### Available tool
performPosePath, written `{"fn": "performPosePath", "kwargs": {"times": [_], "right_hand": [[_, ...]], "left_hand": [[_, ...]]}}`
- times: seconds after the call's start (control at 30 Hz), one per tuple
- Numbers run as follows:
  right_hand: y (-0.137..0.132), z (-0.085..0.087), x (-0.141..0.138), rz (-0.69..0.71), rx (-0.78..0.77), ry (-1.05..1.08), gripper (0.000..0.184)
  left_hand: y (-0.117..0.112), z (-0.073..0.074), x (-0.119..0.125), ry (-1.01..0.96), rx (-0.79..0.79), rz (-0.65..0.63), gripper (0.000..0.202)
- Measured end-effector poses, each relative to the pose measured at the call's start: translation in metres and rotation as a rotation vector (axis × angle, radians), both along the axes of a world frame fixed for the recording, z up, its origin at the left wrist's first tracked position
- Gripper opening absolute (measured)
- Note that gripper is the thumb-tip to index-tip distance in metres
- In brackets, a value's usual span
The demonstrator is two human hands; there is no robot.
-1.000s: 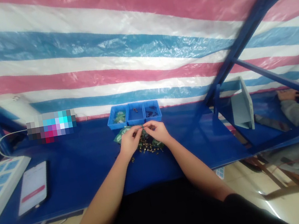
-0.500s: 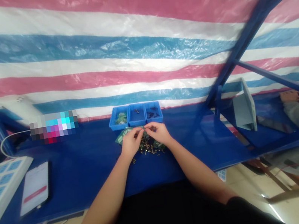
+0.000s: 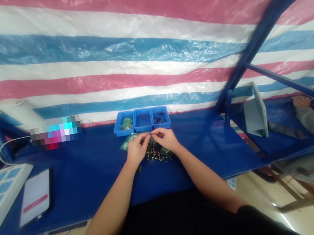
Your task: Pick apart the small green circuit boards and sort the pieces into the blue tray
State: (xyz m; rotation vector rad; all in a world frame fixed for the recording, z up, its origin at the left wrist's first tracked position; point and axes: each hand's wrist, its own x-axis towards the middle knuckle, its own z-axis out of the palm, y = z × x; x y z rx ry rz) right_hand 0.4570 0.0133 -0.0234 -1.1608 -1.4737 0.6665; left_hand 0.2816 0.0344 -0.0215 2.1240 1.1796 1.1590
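Observation:
My left hand (image 3: 137, 149) and my right hand (image 3: 166, 139) meet fingertip to fingertip over the middle of the blue table. Both are closed in a pinch; whatever sits between the fingertips is too small to make out. Under and around them lies a pile of small brass-coloured metal parts (image 3: 157, 156), with a green plastic bag (image 3: 125, 143) beside my left hand. Just beyond the hands stand three blue bins in a row: the left bin (image 3: 125, 132) holds greenish packets, the middle bin (image 3: 143, 129) a few small dark parts, the right bin (image 3: 162, 126) several dark pieces.
A phone (image 3: 35, 198) and a white power strip (image 3: 3, 195) lie on the table (image 3: 94, 176) at the left. At the right stand a blue metal frame (image 3: 255, 42) and a grey panel (image 3: 257, 112). Beyond it, another person's sleeve (image 3: 312, 119) rests on a surface.
The view has shifted very slightly. My hands keep the same pinched pose above the pile; the other person's hand at the right has changed its pose slightly.

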Motion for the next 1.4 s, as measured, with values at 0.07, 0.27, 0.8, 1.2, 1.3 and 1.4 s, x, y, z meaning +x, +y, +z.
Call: {"fn": "performPosePath", "kwargs": {"times": [0.07,0.27,0.8,1.2,1.3,1.4], "right_hand": [[0.0005,-0.0004,-0.0001,-0.003,0.001,-0.003,0.02],[0.0001,0.0001,-0.0005,-0.007,0.006,-0.005,0.021],[-0.0001,0.0009,0.0007,0.001,0.01,0.0,0.021],[-0.0001,0.0012,0.0013,0.01,0.003,-0.007,0.021],[-0.0005,0.0019,0.001,0.015,0.0,0.008,0.021],[-0.0011,0.0032,0.001,0.021,-0.026,0.039,0.022]], "left_hand": [[-0.0002,0.0001,0.0,-0.002,-0.001,0.005,0.027],[0.0003,-0.0009,0.0003,0.014,0.021,0.008,0.026],[0.0014,-0.0026,0.0002,0.021,0.023,0.014,0.025],[0.0009,-0.002,0.0007,0.022,0.026,-0.002,0.026],[0.0003,-0.001,0.0004,0.032,0.012,-0.007,0.025],[-0.0002,-0.0006,0.0004,0.037,-0.001,-0.002,0.026]]}}
